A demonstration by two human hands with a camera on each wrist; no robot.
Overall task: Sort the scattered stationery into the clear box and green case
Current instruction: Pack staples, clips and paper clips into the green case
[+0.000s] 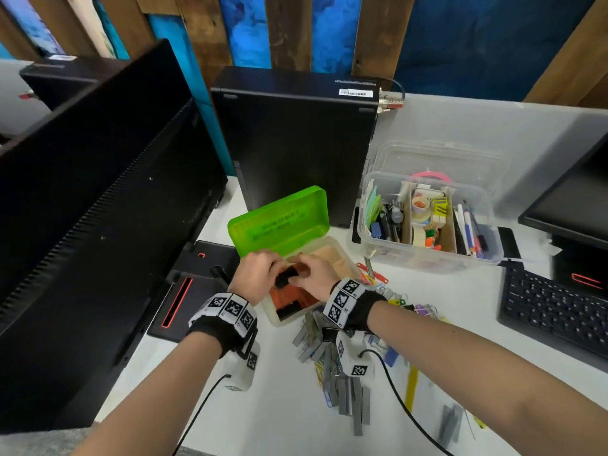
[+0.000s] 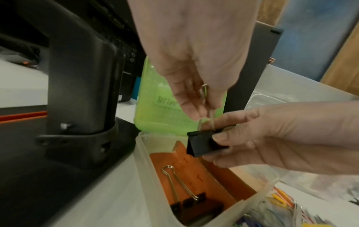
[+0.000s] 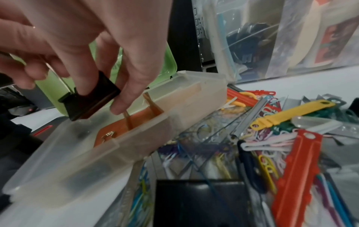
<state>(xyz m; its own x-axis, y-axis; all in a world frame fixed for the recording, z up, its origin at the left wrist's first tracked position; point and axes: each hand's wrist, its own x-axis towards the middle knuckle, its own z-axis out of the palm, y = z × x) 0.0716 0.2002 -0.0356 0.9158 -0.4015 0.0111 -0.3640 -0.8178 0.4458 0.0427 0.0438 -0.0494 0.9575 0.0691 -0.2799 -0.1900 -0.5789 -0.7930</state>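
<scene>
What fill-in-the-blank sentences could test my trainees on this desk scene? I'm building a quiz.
1. Both hands hold a black ____ clip over the case.
2. The case's open lid is ____.
3. The left hand pinches the clip's wire ____.
4. Another clip already lies ____ the case.

Missing words: binder; green; handles; inside

Head view: high above the desk, angled forward and down — both forearms reach in from the near edge.
Left wrist view: close, low, from the left.
Right wrist view: close, low, from the right.
Shared ground: all three take in the green case (image 1: 289, 225) (image 2: 155, 107) (image 3: 167, 64) — lid open.
</scene>
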